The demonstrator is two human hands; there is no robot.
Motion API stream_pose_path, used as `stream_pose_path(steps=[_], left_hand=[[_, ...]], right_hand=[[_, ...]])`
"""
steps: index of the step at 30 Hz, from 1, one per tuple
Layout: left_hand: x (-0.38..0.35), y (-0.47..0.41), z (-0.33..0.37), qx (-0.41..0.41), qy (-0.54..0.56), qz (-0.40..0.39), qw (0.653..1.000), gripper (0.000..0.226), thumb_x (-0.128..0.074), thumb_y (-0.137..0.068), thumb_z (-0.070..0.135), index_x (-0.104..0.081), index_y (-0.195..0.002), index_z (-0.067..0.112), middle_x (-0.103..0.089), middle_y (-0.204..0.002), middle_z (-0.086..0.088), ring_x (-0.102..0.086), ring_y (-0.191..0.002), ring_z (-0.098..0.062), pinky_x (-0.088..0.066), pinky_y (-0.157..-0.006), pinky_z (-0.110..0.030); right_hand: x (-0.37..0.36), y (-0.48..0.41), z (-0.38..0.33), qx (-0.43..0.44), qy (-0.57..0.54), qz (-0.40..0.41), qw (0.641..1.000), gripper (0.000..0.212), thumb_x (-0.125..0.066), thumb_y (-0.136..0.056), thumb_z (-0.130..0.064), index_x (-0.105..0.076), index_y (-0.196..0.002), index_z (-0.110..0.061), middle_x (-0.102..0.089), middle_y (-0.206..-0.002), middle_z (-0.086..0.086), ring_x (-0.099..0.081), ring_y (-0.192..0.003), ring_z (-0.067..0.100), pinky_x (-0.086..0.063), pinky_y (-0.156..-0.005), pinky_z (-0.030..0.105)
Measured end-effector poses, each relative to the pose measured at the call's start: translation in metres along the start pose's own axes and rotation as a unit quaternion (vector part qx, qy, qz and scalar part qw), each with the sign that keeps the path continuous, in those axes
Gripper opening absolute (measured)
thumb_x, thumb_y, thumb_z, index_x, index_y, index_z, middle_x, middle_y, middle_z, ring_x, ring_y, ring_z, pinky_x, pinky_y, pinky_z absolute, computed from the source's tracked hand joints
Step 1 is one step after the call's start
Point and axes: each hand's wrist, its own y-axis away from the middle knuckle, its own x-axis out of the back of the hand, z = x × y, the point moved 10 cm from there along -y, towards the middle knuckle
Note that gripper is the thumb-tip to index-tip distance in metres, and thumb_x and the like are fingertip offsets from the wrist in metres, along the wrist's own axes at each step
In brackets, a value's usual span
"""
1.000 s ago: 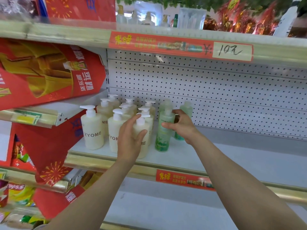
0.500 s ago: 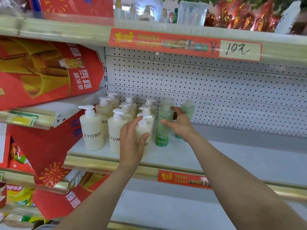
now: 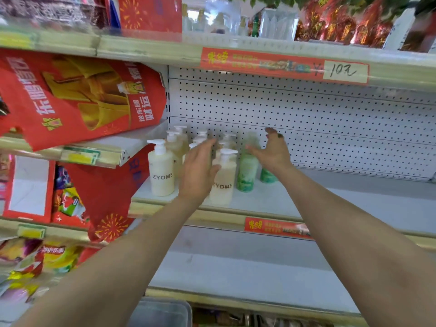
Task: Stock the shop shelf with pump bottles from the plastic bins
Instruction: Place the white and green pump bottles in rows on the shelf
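Several cream ZYOME pump bottles (image 3: pixel 161 171) stand in rows at the left end of the white shelf (image 3: pixel 354 204). To their right stand two green pump bottles (image 3: pixel 246 172), one behind the other. My left hand (image 3: pixel 198 171) hovers with straight fingers in front of the cream bottles, just left of the front right one (image 3: pixel 224 180). My right hand (image 3: pixel 273 153) is spread open beside the green bottles and partly hides the rear one (image 3: pixel 267 178). Neither hand holds anything.
A pegboard back panel (image 3: pixel 306 119) closes the shelf behind. The upper shelf edge carries a red price strip (image 3: pixel 283 64). Red promotional bags (image 3: pixel 77 97) and snack packs crowd the left. A grey plastic bin (image 3: pixel 162 312) shows at the bottom edge.
Both hands have let go of their bottles and pulled back slightly with fingers spread. The cream bottle and the green bottle now stand free on the shelf.
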Motion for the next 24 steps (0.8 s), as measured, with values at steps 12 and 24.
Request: stream_pose_path(steps=[12,24], left_hand=[[0.153,0.017,-0.010,0.017,-0.198,-0.009,0.980,0.059,-0.061,-0.092,0.039,-0.039,-0.145,0.023,-0.039,-0.151,-0.008,-0.036,-0.135,-0.032,-0.034,-0.109,-0.044],[0.175,0.130,-0.099,0.103,-0.220,-0.066,0.968,0.061,-0.060,-0.092,0.045,-0.042,-0.144,0.020,-0.042,-0.148,-0.013,-0.040,-0.132,-0.037,-0.035,-0.107,-0.047]], right_hand=[[-0.018,0.123,-0.168,0.181,0.136,-0.045,0.973,0.072,-0.065,-0.089,-0.052,-0.036,-0.151,-0.031,-0.041,-0.153,0.004,-0.028,-0.144,0.025,-0.034,-0.111,0.041],[-0.129,0.225,-0.146,0.157,0.121,-0.162,0.967,0.073,-0.064,-0.087,-0.057,-0.037,-0.150,-0.031,-0.043,-0.152,0.006,-0.031,-0.143,0.027,-0.034,-0.108,0.040]])
